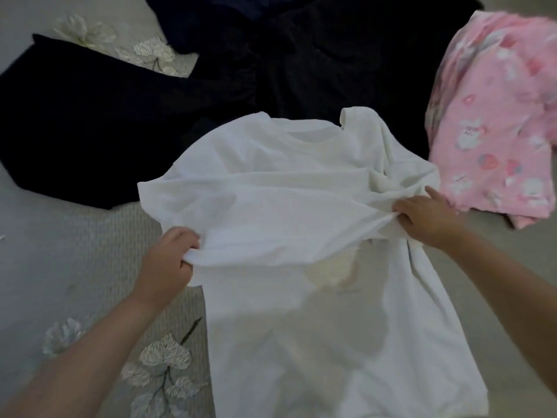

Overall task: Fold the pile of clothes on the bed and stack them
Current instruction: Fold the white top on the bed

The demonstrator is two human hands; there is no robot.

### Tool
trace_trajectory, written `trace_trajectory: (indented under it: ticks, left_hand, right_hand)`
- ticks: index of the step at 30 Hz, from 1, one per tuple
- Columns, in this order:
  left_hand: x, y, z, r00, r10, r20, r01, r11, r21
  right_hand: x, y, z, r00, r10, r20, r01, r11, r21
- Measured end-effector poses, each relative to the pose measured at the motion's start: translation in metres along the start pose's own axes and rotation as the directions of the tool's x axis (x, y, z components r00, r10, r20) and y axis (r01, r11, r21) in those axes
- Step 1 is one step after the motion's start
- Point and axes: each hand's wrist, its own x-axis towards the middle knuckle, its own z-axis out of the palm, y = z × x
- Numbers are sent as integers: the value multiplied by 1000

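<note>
1. I've got a white t-shirt (301,188) spread out in front of me on the bed (60,267), collar pointing away, lower half trailing back toward me.
2. My left hand (168,260) has its fingers curled into a bunch of fabric at the shirt's left side, right under the sleeve.
3. My right hand (428,218) pinches the cloth on the right side, with the index finger sticking out straight.
4. Dark navy clothes (105,122) are heaped just behind the shirt and off to the left; the collar end overlaps them.
5. A pink printed garment (497,116) sits to the right, close to my right hand.
</note>
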Motion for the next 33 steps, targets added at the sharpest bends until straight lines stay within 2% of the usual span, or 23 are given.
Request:
trace_trajectory:
  ticks: [1,3,4,6,8,10,12,13,15,17,18,20,21,22,24,25,27,29,30,32,33]
  left_hand:
    - [0,3,-6,1000,-9,11,9,999,-33]
    - [6,9,-15,990,-130,54,138,968,-208]
    - [9,11,-18,975,-181,126,213,924,-317]
    - [14,13,-23,909,-193,370,365,797,-482]
    - [17,11,-28,800,-173,574,513,695,-505]
    - [20,3,-28,737,-242,632,596,674,-437]
    - [25,-8,-25,737,-403,543,619,724,-304]
    - [26,-14,-22,771,-481,418,593,781,-195]
    - [25,-26,-17,843,-530,87,533,846,-11]
    - [19,-31,-11,845,-525,-104,530,847,28]
    - [15,-31,-6,840,-522,-144,532,846,35]
    - [5,-31,8,829,-540,-146,549,835,28]
    - [1,-31,15,799,-588,-123,590,807,-29]
    - [-3,-30,22,748,-658,-93,646,753,-127]
    - [-9,-33,32,635,-773,-20,720,601,-348]
    - [-12,-35,34,600,-800,10,729,542,-417]
    - [-14,-34,32,581,-814,1,728,518,-449]
    - [-10,-28,24,624,-777,-78,687,594,-418]
    - [-7,-21,17,672,-730,-124,638,657,-402]
    - [7,0,1,788,-572,-230,456,792,-407]
    - [15,11,-9,820,-486,-302,350,844,-406]
  right_hand:
    - [-3,6,-4,1000,3,5,-3,999,33]
    - [-13,13,-18,998,69,-5,-66,978,199]
    - [-17,16,-24,993,114,-17,-102,942,321]
    - [-19,21,-34,987,158,-16,-131,868,479]
    - [-10,23,-41,991,121,-57,-82,885,459]
    - [5,16,-50,987,99,-128,-36,906,422]
    - [25,6,-54,977,90,-191,-2,908,419]
    - [34,-2,-52,981,60,-184,13,929,371]
    - [45,-15,-38,999,-9,-50,19,981,192]
    - [39,-25,-14,998,22,59,-27,996,83]
    - [30,-27,-4,997,73,36,-75,994,79]
    - [6,-28,13,976,152,-156,-126,978,165]
    - [-6,-27,24,949,138,-283,-88,979,183]
    - [-16,-24,33,929,126,-349,-58,979,198]
    - [-31,-18,52,959,115,-260,-44,963,265]
    - [-34,-17,57,968,129,-217,-62,955,291]
    - [-31,-12,59,950,237,-202,-158,926,343]
    - [-22,-10,51,918,324,-229,-229,903,363]
    - [-19,-9,45,894,362,-265,-244,888,390]
    - [-16,-5,30,813,470,-344,-278,832,479]
    - [-19,-1,24,763,530,-370,-292,794,533]
